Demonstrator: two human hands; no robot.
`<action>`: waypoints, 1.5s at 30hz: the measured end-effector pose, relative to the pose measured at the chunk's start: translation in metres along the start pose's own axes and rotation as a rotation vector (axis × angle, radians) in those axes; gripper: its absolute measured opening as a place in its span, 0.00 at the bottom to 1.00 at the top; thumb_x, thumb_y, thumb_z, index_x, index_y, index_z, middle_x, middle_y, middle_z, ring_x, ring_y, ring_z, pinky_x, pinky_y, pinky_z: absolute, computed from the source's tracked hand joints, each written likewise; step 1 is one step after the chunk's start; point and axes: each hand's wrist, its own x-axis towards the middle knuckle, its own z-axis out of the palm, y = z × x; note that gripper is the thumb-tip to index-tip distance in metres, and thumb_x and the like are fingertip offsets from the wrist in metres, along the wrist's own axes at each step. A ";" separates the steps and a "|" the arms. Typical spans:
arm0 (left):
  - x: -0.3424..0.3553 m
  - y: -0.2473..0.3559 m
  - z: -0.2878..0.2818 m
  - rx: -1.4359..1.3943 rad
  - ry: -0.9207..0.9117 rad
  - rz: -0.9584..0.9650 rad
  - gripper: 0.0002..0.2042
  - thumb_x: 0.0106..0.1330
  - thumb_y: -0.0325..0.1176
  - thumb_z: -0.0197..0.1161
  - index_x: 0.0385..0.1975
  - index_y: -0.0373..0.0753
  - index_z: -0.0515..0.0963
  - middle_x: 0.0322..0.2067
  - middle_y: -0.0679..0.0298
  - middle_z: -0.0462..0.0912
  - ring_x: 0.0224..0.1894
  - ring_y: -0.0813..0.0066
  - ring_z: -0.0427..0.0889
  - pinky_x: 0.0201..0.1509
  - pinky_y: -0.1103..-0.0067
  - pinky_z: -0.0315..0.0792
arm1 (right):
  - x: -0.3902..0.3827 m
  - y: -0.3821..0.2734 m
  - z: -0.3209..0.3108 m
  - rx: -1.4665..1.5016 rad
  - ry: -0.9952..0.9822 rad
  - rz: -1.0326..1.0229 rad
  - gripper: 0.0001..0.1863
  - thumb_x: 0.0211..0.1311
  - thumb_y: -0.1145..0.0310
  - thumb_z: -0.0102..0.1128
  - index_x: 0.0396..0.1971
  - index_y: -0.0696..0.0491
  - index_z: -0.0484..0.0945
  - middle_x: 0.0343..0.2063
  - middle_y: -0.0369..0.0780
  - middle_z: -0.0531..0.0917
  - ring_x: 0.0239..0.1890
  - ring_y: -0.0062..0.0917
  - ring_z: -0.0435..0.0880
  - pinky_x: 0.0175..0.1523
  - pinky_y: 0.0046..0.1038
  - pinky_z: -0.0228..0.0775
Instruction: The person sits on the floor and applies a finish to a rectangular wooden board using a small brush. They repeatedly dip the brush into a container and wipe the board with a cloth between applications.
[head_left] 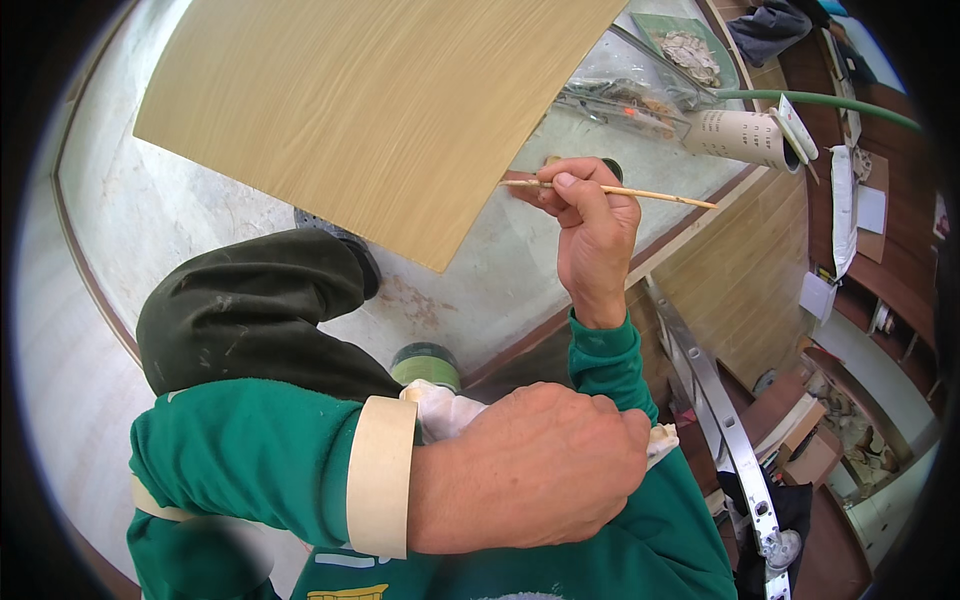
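A large wood-grain board (370,100) juts across the upper middle. At its right edge my right hand (597,235) pinches a thin wooden-handled brush (660,195), whose working end lies close to that edge. My left hand (530,465) is closed in a fist in front of my body. White cloth (443,412) shows on both sides of that fist. Around my left wrist sits a cream tape roll (380,475), over the green sleeve.
A green-sided tub (425,367) stands on the floor by my knee. At the upper right lie a clear plastic tray (620,85), a cardboard tube (740,137) and a green hose (840,101). A metal ladder (712,410) stands at right, near cluttered shelves.
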 end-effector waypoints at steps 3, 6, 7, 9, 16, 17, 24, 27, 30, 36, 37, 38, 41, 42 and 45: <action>0.000 0.000 0.000 -0.027 -0.009 0.000 0.16 0.60 0.39 0.64 0.27 0.29 0.71 0.16 0.54 0.73 0.14 0.57 0.77 0.18 0.66 0.72 | 0.000 0.000 0.002 -0.014 0.007 -0.013 0.09 0.64 0.75 0.53 0.35 0.63 0.81 0.26 0.39 0.81 0.30 0.21 0.81 0.50 0.39 0.83; 0.000 0.001 -0.001 -0.030 -0.020 0.001 0.16 0.60 0.39 0.64 0.28 0.29 0.71 0.16 0.54 0.73 0.14 0.57 0.77 0.18 0.66 0.72 | 0.001 0.001 0.000 -0.036 0.014 -0.020 0.09 0.65 0.75 0.53 0.36 0.63 0.81 0.26 0.39 0.81 0.30 0.20 0.81 0.51 0.38 0.83; 0.000 0.001 -0.001 -0.027 -0.023 0.001 0.16 0.60 0.39 0.64 0.28 0.29 0.71 0.16 0.54 0.73 0.14 0.57 0.77 0.18 0.66 0.72 | 0.001 0.002 -0.001 -0.048 0.016 -0.020 0.09 0.65 0.75 0.53 0.36 0.63 0.81 0.26 0.39 0.82 0.30 0.20 0.81 0.51 0.38 0.83; 0.000 0.001 -0.001 -0.028 -0.027 0.001 0.17 0.61 0.39 0.64 0.28 0.29 0.71 0.16 0.54 0.74 0.14 0.57 0.77 0.18 0.66 0.72 | 0.002 0.004 -0.002 -0.061 0.026 -0.019 0.09 0.65 0.74 0.53 0.36 0.63 0.81 0.26 0.39 0.82 0.30 0.21 0.81 0.51 0.38 0.82; 0.000 0.000 -0.001 -0.013 -0.028 -0.006 0.17 0.61 0.40 0.65 0.28 0.30 0.71 0.16 0.54 0.74 0.14 0.56 0.77 0.18 0.66 0.72 | 0.003 -0.002 0.002 0.053 0.021 -0.013 0.09 0.64 0.75 0.54 0.36 0.63 0.81 0.28 0.39 0.82 0.31 0.22 0.83 0.51 0.39 0.82; 0.000 0.000 -0.001 -0.015 -0.028 -0.005 0.17 0.60 0.40 0.65 0.28 0.30 0.71 0.16 0.54 0.74 0.14 0.56 0.77 0.18 0.66 0.72 | 0.003 -0.001 0.002 0.039 0.018 -0.011 0.09 0.64 0.75 0.54 0.36 0.63 0.81 0.28 0.39 0.82 0.31 0.22 0.83 0.51 0.38 0.82; 0.001 0.000 -0.001 -0.013 -0.038 -0.012 0.19 0.60 0.42 0.67 0.27 0.30 0.71 0.16 0.54 0.73 0.15 0.56 0.78 0.19 0.66 0.72 | 0.003 0.003 -0.001 -0.026 0.025 -0.029 0.09 0.64 0.74 0.54 0.34 0.62 0.82 0.29 0.38 0.84 0.32 0.20 0.82 0.47 0.29 0.80; 0.001 0.001 -0.002 -0.005 -0.034 -0.015 0.19 0.60 0.42 0.67 0.27 0.30 0.71 0.16 0.55 0.73 0.15 0.56 0.78 0.19 0.66 0.72 | 0.006 0.004 0.000 -0.011 0.032 -0.028 0.09 0.64 0.74 0.54 0.35 0.62 0.82 0.28 0.39 0.83 0.31 0.21 0.82 0.48 0.30 0.81; 0.001 0.001 -0.003 -0.001 -0.037 -0.015 0.19 0.60 0.43 0.67 0.27 0.31 0.71 0.16 0.55 0.73 0.15 0.56 0.78 0.19 0.66 0.72 | 0.010 0.003 -0.001 -0.027 0.044 -0.035 0.10 0.64 0.73 0.53 0.36 0.63 0.81 0.26 0.39 0.82 0.31 0.25 0.84 0.49 0.34 0.82; 0.003 0.003 -0.010 -0.013 -0.083 -0.037 0.10 0.60 0.32 0.61 0.28 0.30 0.75 0.19 0.53 0.78 0.20 0.58 0.82 0.23 0.68 0.76 | 0.018 -0.001 -0.001 -0.020 0.033 -0.074 0.11 0.64 0.73 0.52 0.35 0.64 0.81 0.26 0.43 0.83 0.33 0.31 0.88 0.47 0.33 0.84; 0.003 0.003 -0.010 -0.017 -0.082 -0.035 0.10 0.60 0.32 0.61 0.28 0.30 0.75 0.19 0.53 0.78 0.20 0.58 0.82 0.23 0.68 0.76 | 0.019 -0.001 -0.002 -0.002 0.029 -0.085 0.11 0.64 0.73 0.53 0.34 0.65 0.81 0.27 0.44 0.84 0.33 0.31 0.89 0.46 0.31 0.84; 0.003 0.002 -0.010 -0.015 -0.078 -0.032 0.10 0.60 0.32 0.61 0.28 0.30 0.75 0.19 0.53 0.78 0.20 0.58 0.82 0.23 0.68 0.76 | 0.020 -0.001 -0.001 0.000 0.029 -0.086 0.11 0.64 0.73 0.53 0.34 0.65 0.81 0.27 0.45 0.84 0.33 0.33 0.89 0.46 0.32 0.84; 0.003 0.002 -0.010 -0.009 -0.071 -0.030 0.10 0.60 0.32 0.61 0.28 0.30 0.74 0.19 0.53 0.78 0.20 0.58 0.82 0.23 0.68 0.76 | 0.021 -0.005 0.002 -0.010 0.034 -0.080 0.11 0.64 0.73 0.52 0.35 0.65 0.80 0.27 0.45 0.84 0.34 0.36 0.90 0.47 0.35 0.84; 0.003 0.002 -0.010 -0.009 -0.074 -0.032 0.10 0.61 0.32 0.61 0.28 0.30 0.74 0.19 0.53 0.78 0.20 0.58 0.82 0.23 0.67 0.76 | 0.022 -0.005 0.002 -0.027 0.041 -0.071 0.11 0.65 0.72 0.51 0.35 0.64 0.80 0.26 0.44 0.83 0.34 0.36 0.90 0.48 0.36 0.83; 0.004 0.002 -0.010 -0.008 -0.078 -0.035 0.10 0.61 0.32 0.61 0.27 0.30 0.74 0.19 0.53 0.78 0.19 0.58 0.81 0.23 0.67 0.76 | 0.025 -0.007 0.000 -0.042 0.045 -0.067 0.12 0.65 0.71 0.50 0.36 0.64 0.80 0.26 0.44 0.83 0.35 0.38 0.90 0.50 0.39 0.82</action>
